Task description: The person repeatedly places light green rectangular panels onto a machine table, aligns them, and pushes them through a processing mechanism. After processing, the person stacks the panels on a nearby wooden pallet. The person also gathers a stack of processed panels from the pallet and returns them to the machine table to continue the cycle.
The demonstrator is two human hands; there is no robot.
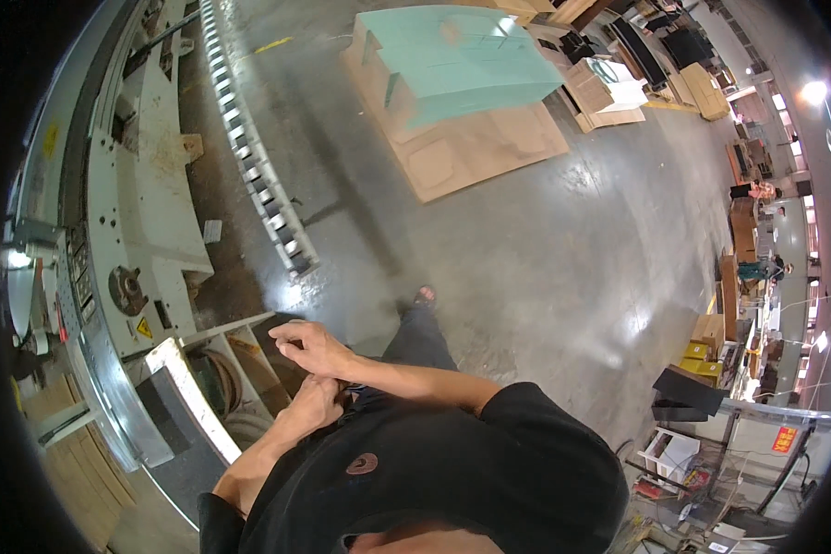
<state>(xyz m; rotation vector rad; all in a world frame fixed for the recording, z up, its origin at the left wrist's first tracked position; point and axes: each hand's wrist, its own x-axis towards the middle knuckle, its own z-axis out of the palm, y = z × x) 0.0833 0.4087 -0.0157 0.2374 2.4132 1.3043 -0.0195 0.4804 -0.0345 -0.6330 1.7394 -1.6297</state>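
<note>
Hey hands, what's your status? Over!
Right hand just beyond left hand, no tool showing. Big machine to the left. Long rail ahead, apart from both hands.

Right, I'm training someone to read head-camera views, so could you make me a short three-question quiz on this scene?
1. Multiple choice: what colour is the large object resting on the brown board?
A) red
B) pale green
C) black

2. True or false: in the picture, the long black-and-white strip is to the right of that object.

3. Short answer: which of the person's hands is higher in the picture?

Key:
1. B.
2. False; the long black-and-white strip is to its left.
3. The right hand; the left hand is just below it, close to the right wrist.
</note>
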